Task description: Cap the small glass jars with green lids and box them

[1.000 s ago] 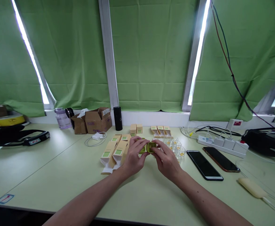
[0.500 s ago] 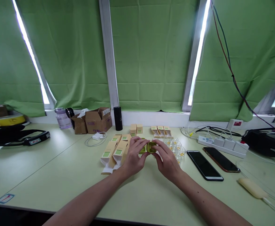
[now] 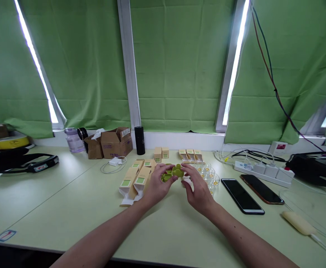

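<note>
My left hand (image 3: 159,183) pinches a small olive-green flower-shaped piece (image 3: 177,171) between thumb and fingers. Its scalloped side faces me. My right hand (image 3: 197,186) is just to the right, its fingertips at the piece's edge and its thumb apart from it. More green pieces (image 3: 166,176) show partly behind my left fingers. Clear small cups (image 3: 214,180) with yellow centres stand in a group beyond my right hand, which covers some of them. Long tan cartons (image 3: 142,178) with green labels lie left of my left hand, their near ends open.
Small tan boxes (image 3: 165,153) and several open ones (image 3: 191,156) stand at the back. Two phones (image 3: 242,196) lie on the right, near a power strip (image 3: 264,173) and cables. Cardboard boxes (image 3: 115,144), a black cylinder (image 3: 139,140) and a white charger (image 3: 115,162) are back left.
The green piece has been turned, so its scalloped side now shows instead of its hollow. My right thumb and fingers have moved apart from their grip on it.
</note>
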Motion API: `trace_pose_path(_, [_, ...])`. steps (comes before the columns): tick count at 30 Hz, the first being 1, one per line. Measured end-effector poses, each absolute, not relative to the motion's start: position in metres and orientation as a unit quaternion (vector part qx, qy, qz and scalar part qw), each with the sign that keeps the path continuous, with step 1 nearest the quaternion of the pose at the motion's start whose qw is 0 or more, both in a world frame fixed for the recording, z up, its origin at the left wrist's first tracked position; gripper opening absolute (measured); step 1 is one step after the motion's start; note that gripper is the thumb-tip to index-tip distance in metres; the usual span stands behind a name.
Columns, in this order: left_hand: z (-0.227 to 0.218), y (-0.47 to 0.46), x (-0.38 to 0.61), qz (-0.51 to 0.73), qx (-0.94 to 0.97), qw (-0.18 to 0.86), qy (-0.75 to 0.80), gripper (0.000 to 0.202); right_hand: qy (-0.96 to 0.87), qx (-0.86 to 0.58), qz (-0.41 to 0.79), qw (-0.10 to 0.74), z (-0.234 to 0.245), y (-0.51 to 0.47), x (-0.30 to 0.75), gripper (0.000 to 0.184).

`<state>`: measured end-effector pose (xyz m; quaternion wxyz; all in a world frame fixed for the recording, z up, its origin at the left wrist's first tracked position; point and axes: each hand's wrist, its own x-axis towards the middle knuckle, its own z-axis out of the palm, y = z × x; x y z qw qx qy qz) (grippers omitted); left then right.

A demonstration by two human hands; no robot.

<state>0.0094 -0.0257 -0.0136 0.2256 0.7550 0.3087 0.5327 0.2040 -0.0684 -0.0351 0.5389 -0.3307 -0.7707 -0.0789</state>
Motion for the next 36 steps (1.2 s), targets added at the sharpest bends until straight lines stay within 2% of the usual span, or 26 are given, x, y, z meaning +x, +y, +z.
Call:
trace_pose_path(5, [-0.0141, -0.0215, 0.0102, 0.509, 0.742, 0.277, 0.337, 0.040, -0.770, -0.336, -0.070, 0.537, -0.0370, -0.0674, 0.2049, 0.059])
trace_pose_path(11, [-0.0139, -0.0177, 0.0107, 0.510, 0.753, 0.236, 0.342, 0.035, -0.777, -0.330, -0.080, 0.530, -0.0392, -0.0651, 0.2058, 0.062])
trace_pose_path(17, [-0.0099, -0.0211, 0.0115, 0.503, 0.769, 0.209, 0.335, 0.045, -0.773, -0.338, -0.055, 0.534, -0.0390, -0.0652, 0.2043, 0.064])
trace_pose_path(22, [-0.0124, -0.0203, 0.0117, 0.489, 0.777, 0.234, 0.321, 0.057, -0.757, -0.365, 0.011, 0.542, -0.0371, -0.0676, 0.2019, 0.055])
trace_pose_path(27, [-0.0124, -0.0212, 0.0112, 0.488, 0.778, 0.251, 0.308, 0.058, -0.723, -0.370, 0.099, 0.576, -0.0321, -0.0692, 0.1992, 0.045])
trace_pose_path(30, [-0.0120, -0.0230, 0.0100, 0.483, 0.782, 0.257, 0.299, 0.053, -0.693, -0.363, 0.183, 0.596, -0.0311, -0.0681, 0.1979, 0.043])
trace_pose_path(32, [-0.0129, -0.0236, 0.0089, 0.487, 0.781, 0.245, 0.305, 0.040, -0.673, -0.361, 0.239, 0.599, -0.0314, -0.0666, 0.1977, 0.041])
trace_pose_path(35, [-0.0155, -0.0237, 0.0076, 0.497, 0.778, 0.228, 0.310, 0.018, -0.651, -0.352, 0.272, 0.614, -0.0317, -0.0651, 0.1987, 0.040])
trace_pose_path(36, [-0.0163, -0.0239, 0.0075, 0.498, 0.780, 0.224, 0.305, 0.020, -0.649, -0.349, 0.272, 0.619, -0.0316, -0.0649, 0.1992, 0.040])
